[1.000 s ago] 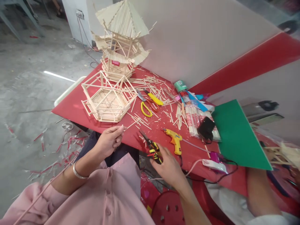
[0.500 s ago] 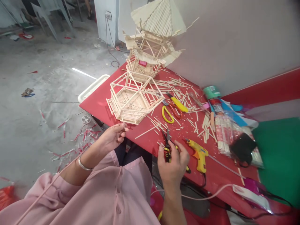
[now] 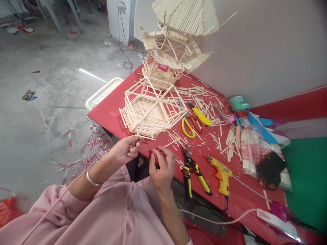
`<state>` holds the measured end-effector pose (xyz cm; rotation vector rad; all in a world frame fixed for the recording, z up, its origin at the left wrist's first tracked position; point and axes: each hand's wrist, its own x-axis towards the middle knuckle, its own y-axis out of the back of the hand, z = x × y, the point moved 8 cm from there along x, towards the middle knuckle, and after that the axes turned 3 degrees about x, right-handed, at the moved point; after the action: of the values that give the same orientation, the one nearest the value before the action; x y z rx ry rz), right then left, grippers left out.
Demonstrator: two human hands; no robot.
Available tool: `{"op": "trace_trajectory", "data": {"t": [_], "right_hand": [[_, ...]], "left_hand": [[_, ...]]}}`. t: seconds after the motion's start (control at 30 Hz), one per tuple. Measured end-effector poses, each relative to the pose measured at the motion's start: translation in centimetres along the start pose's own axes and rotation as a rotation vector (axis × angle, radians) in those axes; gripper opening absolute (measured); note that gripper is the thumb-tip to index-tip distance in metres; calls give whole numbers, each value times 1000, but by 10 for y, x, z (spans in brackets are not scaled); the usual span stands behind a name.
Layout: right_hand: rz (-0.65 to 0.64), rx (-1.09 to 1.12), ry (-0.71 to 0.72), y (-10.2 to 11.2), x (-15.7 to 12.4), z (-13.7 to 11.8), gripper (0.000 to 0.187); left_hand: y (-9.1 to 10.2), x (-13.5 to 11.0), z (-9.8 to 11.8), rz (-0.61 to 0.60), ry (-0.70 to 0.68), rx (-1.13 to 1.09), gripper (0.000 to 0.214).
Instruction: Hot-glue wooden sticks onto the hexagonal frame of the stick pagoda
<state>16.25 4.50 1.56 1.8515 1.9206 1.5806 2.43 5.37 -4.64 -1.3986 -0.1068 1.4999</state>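
My left hand [image 3: 125, 149] is closed in a pinch at the front edge of a six-sided wooden stick frame [image 3: 153, 109]. A small piece of wooden stick [image 3: 138, 133] shows at its fingertips, against the frame's front rail. My right hand [image 3: 162, 166] is just to the right, thumb and finger pressed together; whatever they hold is too small to make out. Behind the frame stands a taller pagoda-like stick model [image 3: 176, 44] with sloping roofs. Yellow-and-black cutters [image 3: 190, 166] lie with handles spread to the right of my right hand.
On the red table [image 3: 107, 105] lie a yellow glue gun [image 3: 221, 175], scissors [image 3: 189, 127], a yellow-handled tool [image 3: 201, 115] and many loose sticks [image 3: 199, 93]. Packed sticks [image 3: 250, 149] and a black object [image 3: 270, 166] sit at right. A pale cable [image 3: 230, 221] crosses the front.
My right hand has left the cutters, which now lie on the table, and moved left beside my left hand. The left fingertips now meet the frame's front rail. The view has shifted slightly.
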Motion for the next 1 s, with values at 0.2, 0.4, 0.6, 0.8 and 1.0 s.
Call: {"op": "trace_trajectory", "data": {"t": [0.2, 0.4, 0.6, 0.8, 1.0], "right_hand": [[1, -9, -24, -11, -6, 12, 23], [-8, -24, -15, -13, -6, 10, 22], [-17, -24, -11, -15, -6, 11, 23], [-31, -26, -13, -17, -8, 12, 23], [-34, -30, -13, -18, -9, 12, 22]], "left_hand": [[-3, -1, 1, -21, 23, -48, 39], [-4, 0, -1, -54, 98, -107, 36], [-4, -1, -2, -75, 138, -139, 34], [-3, -1, 0, -69, 133, -141, 33], [-1, 1, 0, -73, 120, -129, 32]]}}
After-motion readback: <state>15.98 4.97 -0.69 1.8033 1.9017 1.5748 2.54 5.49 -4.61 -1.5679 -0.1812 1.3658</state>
